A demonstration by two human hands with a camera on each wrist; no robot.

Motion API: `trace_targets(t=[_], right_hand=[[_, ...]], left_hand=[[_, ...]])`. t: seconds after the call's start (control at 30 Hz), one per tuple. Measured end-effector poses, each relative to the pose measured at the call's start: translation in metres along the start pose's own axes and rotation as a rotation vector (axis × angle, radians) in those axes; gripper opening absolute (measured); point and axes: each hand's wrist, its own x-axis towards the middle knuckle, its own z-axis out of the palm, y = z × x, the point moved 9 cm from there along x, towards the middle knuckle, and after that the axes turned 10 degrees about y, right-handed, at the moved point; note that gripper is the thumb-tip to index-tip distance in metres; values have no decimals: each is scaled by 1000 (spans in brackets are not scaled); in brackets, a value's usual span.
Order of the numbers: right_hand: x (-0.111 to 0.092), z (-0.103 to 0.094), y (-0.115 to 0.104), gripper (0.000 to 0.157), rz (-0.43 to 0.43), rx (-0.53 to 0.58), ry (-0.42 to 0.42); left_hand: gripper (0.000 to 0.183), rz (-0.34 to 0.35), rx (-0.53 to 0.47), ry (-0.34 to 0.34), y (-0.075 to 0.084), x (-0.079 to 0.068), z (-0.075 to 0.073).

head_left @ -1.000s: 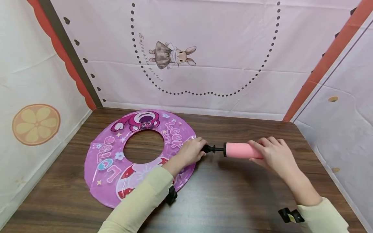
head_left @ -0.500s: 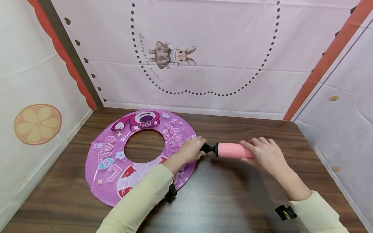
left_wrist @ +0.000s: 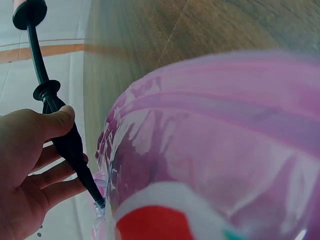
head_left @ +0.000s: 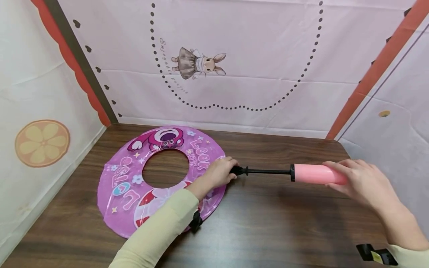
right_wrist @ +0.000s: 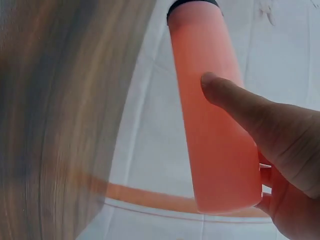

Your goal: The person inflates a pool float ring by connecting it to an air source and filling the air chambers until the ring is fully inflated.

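A purple swim ring (head_left: 114, 197) with printed cartoons lies on the table, puffed up in the left wrist view. At its right side my left hand (head_left: 219, 172) pinches the black nozzle (left_wrist: 67, 142) of a hand pump between thumb and fingers. The nozzle's tip sits in the ring's clear valve (left_wrist: 100, 207). My right hand (head_left: 365, 182) grips the pink barrel (head_left: 316, 174) of the pump, thumb along its side in the right wrist view. Between barrel and nozzle a long stretch of the black rod (head_left: 268, 171) is exposed.
The brown wooden table (head_left: 268, 230) is enclosed by printed cloth walls, with the back cloth (head_left: 254, 56) behind the ring. Black straps sit at both wrists, the right one (head_left: 377, 255) near the front right edge.
My right hand first pushed the barrel left up to the nozzle, then drew it far right, baring the rod. The left hand and the swim ring have stayed almost still.
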Motion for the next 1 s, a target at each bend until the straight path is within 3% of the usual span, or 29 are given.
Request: trace_targets(t=[0.13, 0.33, 0.53, 0.73, 1.0], right_hand=[[3, 5, -10, 81, -17, 12, 22], [25, 36, -60, 57, -102, -4, -9], [41, 53, -85, 58, -107, -41, 2], [40, 61, -91, 58, -101, -39, -9], [29, 40, -75, 57, -122, -25, 43]], left_hand=[[39, 4, 14, 14, -2, -3, -1], [37, 40, 44, 27, 1, -4, 0], [36, 54, 34, 62, 3, -4, -2], [35, 25, 32, 49, -1, -5, 0], [38, -31, 18, -1, -7, -4, 2]])
